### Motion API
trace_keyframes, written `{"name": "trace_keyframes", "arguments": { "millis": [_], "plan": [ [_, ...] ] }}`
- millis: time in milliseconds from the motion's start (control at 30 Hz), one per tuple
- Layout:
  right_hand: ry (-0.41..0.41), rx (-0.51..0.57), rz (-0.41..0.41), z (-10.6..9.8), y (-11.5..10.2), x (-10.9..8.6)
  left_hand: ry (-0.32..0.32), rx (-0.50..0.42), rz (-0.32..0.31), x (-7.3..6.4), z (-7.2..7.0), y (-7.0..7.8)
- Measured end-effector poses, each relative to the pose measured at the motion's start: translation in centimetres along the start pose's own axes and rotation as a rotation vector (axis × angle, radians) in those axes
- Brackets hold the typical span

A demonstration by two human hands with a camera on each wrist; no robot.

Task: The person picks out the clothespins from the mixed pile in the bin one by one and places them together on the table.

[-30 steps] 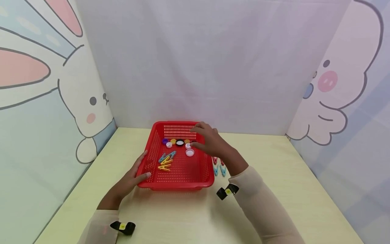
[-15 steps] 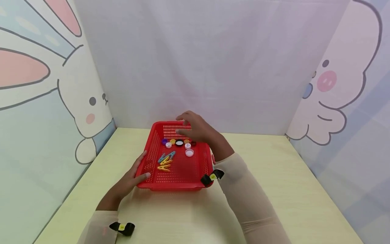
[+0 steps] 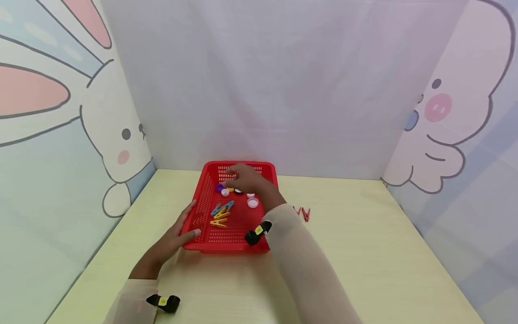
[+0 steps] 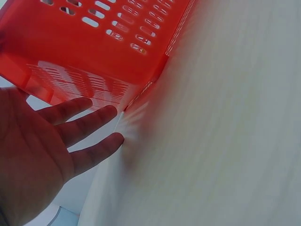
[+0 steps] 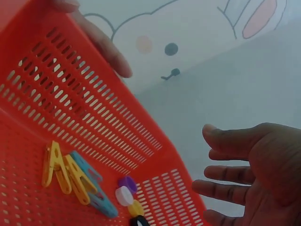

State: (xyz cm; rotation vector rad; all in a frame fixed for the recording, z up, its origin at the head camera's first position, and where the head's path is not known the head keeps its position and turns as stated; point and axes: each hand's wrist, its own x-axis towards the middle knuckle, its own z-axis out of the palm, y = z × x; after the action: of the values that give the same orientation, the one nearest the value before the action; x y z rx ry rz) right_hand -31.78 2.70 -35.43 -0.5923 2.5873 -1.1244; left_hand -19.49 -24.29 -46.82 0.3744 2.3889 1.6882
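A red perforated basket (image 3: 206,242) (image 5: 70,94) (image 4: 94,42) sits on the pale table. Inside lie yellow and blue clothespins (image 3: 221,214) (image 5: 75,176) and a row of small bottle caps (image 3: 225,192) (image 5: 126,193) at the far end. My right hand (image 3: 243,179) (image 5: 254,174) hovers over the caps with fingers spread, holding nothing. My left hand (image 3: 178,234) (image 4: 61,136) rests flat with straight fingers against the basket's near left corner.
Red clothespins (image 3: 304,213) lie on the table (image 3: 364,252) just right of the basket. Cartoon panels wall the table on the left, back and right. A white cap (image 3: 252,203) sits alone mid-basket.
My right hand has moved left across the far end of the basket, from its right side to over the caps. The left hand stayed put.
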Motion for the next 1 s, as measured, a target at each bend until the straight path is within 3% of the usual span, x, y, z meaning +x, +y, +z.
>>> {"name": "trace_keyframes", "arguments": {
  "millis": [167, 267, 467, 833, 1000],
  "plan": [
    [0.002, 0.054, 0.080, 0.8, 1.6, 0.4, -0.004, 0.000, 0.006, 0.1, 0.1, 0.0],
    [-0.015, 0.062, 0.086, 1.1, 2.4, 0.7, -0.011, 0.000, 0.021, 0.3, 0.2, 0.1],
    [-0.147, 0.001, 0.043, 1.9, 3.4, 1.3, -0.011, 0.009, 0.013, 0.5, 0.3, 0.0],
    [-0.350, 0.043, 0.209, 2.1, 4.1, 1.5, -0.003, 0.009, -0.003, 0.3, 0.2, -0.1],
    [-0.394, 0.054, 0.233, 2.0, 3.9, 1.6, 0.006, 0.006, 0.007, 0.1, 0.1, -0.1]
  ]
}}
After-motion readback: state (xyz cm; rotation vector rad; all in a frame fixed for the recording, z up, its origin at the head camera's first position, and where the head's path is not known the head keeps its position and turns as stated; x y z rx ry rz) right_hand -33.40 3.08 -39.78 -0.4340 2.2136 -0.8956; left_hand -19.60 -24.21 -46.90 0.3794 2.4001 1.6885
